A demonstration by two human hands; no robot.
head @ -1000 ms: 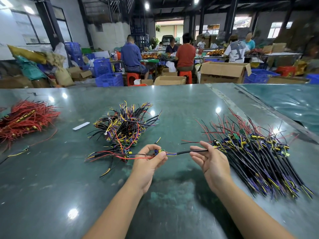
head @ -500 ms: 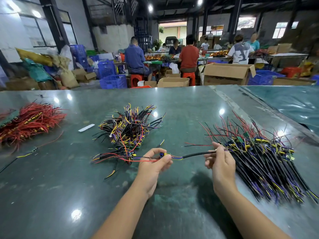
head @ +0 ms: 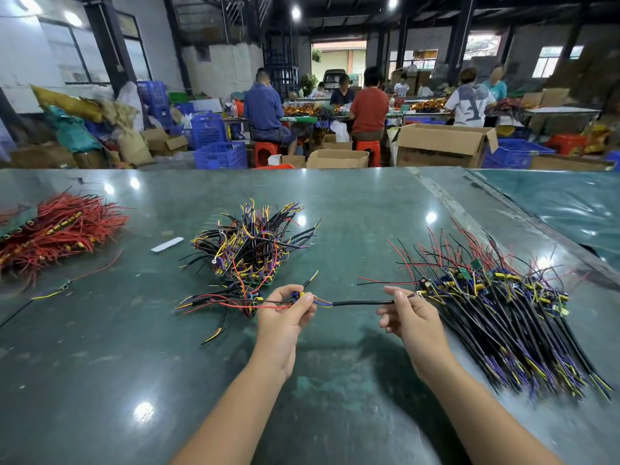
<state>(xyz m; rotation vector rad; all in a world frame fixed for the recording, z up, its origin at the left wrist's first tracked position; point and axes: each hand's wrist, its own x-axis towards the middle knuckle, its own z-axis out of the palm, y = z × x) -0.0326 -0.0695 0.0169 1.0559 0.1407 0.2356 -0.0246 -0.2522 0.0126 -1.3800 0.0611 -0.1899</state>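
Head view: both hands are holding one cable (head: 362, 302) just above the table (head: 100, 364). Left hand (head: 285, 318) is pinching the blue-and-yellow connector (head: 299, 296) end between thumb and curled fingers. Right hand (head: 414, 318) is pinching the far end of the black sheath between thumb and forefinger, other fingers loosely curled. Cable is running straight from one set of fingertips to the other, long axis side to side, nearly level. Thin red and yellow leads are trailing outward past the left fingers. Big pile (head: 503, 323) is lying just outside the right fingers. Tangled pile (head: 248, 250) is sitting ahead of the left fingers, a little farther off. Judgement: the right hand is nearer the big pile and the left nearer the tangle, so where the cable goes is hinging on which end leads.
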